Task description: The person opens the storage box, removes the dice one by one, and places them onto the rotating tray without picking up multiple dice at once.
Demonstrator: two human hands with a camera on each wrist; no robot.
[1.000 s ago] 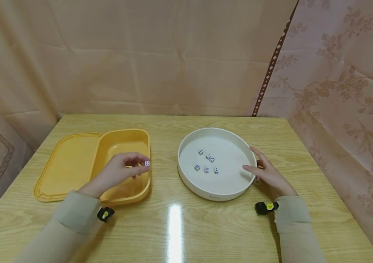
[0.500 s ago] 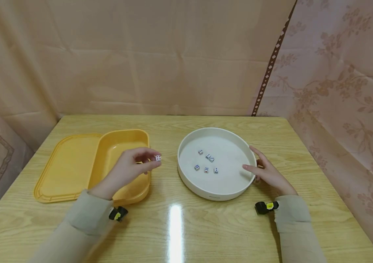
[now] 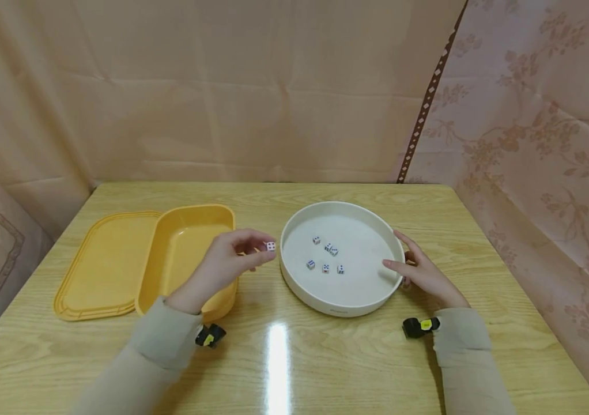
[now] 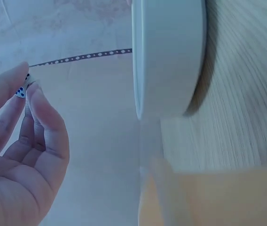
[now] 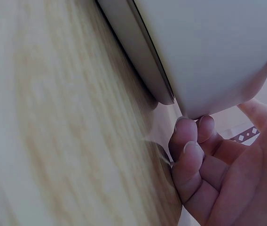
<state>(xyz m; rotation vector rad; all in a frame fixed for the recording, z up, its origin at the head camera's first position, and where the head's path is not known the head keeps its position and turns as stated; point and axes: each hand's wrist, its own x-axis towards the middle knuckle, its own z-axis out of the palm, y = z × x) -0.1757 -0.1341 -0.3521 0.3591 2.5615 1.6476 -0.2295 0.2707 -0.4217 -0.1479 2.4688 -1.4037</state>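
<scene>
My left hand (image 3: 222, 262) pinches a white die (image 3: 271, 246) between thumb and fingertips, just left of the round white tray's rim. In the left wrist view the same die (image 4: 20, 92) shows blue dots between the fingertips. My right hand (image 3: 424, 274) holds the tray (image 3: 367, 288) at its right side, thumb over the rim and other fingers outside. In the right wrist view curled fingers (image 5: 187, 160) touch the tray's lower edge (image 5: 208, 94). Several dice (image 3: 325, 268) lie inside the tray, mostly left of its middle.
A yellow box (image 3: 182, 230) stands open on the left, partly hidden by my left arm. Its flat yellow lid (image 3: 102, 265) lies beside it. Both rest on the wooden table (image 3: 357, 363), with a curtain (image 3: 253, 115) behind.
My left hand has moved right with the die, from above the yellow box to beside the tray's left rim. The right hand and the tray have stayed in place.
</scene>
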